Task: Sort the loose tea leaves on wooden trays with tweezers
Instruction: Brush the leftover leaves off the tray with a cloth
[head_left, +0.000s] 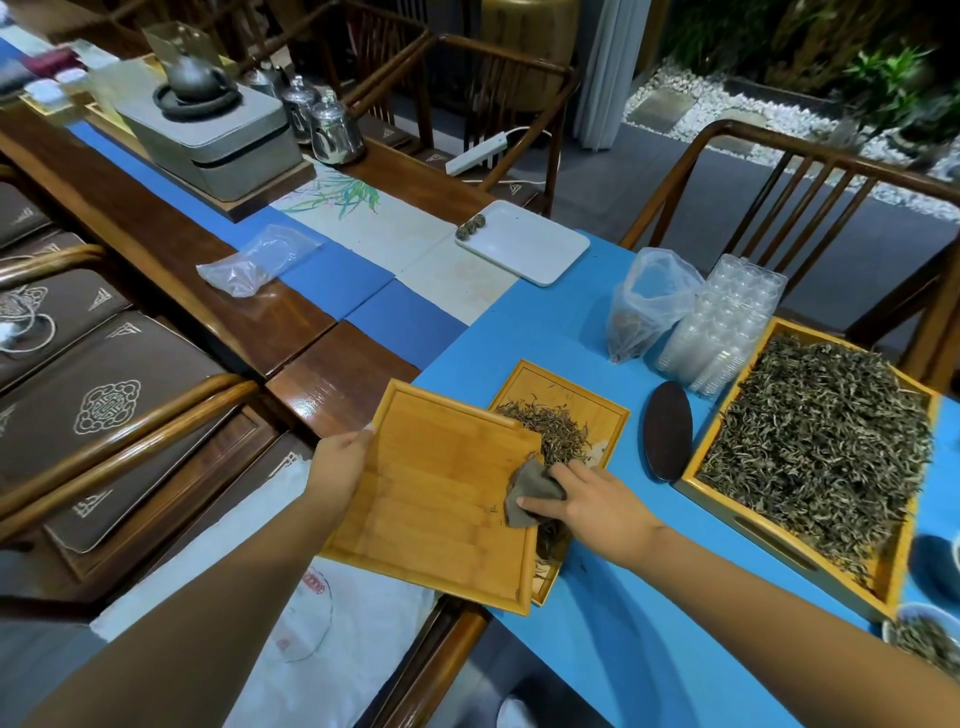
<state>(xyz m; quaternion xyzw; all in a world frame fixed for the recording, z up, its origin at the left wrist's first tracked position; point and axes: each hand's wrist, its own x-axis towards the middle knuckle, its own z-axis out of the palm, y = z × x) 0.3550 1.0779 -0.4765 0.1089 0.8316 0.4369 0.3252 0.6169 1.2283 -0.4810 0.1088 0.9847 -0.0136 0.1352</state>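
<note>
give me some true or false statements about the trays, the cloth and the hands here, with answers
1. The left hand holds the bare square bamboo tray by its edge. True.
2. The right hand holds metal tweezers. False: it presses a grey-brown cloth on that tray's right edge; no tweezers show.
3. The large wooden tray at right is heaped with loose tea leaves. True.
4. The white rectangular plastic tray is full of tea leaves. False: only small round tea balls sit in one corner.
5. The bare tray overlaps a smaller bamboo tray of tea. True.
</note>
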